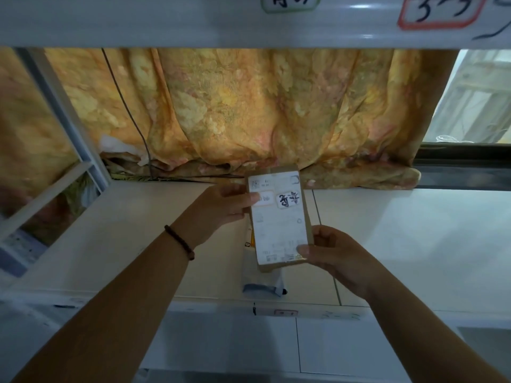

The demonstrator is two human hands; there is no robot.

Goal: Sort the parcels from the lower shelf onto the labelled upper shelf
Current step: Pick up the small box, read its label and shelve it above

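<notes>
I hold a small brown cardboard parcel [279,225] with a white shipping label and a handwritten sticker above the lower shelf [110,244]. My left hand [221,208] grips its upper left edge, thumb on the label. My right hand [331,252] grips its lower right corner. Under the box lies a grey plastic mailer bag [262,283] on the shelf. The upper shelf's front edge [193,26] runs across the top, with a green-framed label [290,2] and a red-framed label [439,12] reading like "5-3".
An orange floral curtain [235,111] hangs behind the shelf, with a black cable [130,114] in front of it. A white upright post [63,117] stands at left. A window [475,100] shows at right. The shelf's front lip [290,312] carries small labels.
</notes>
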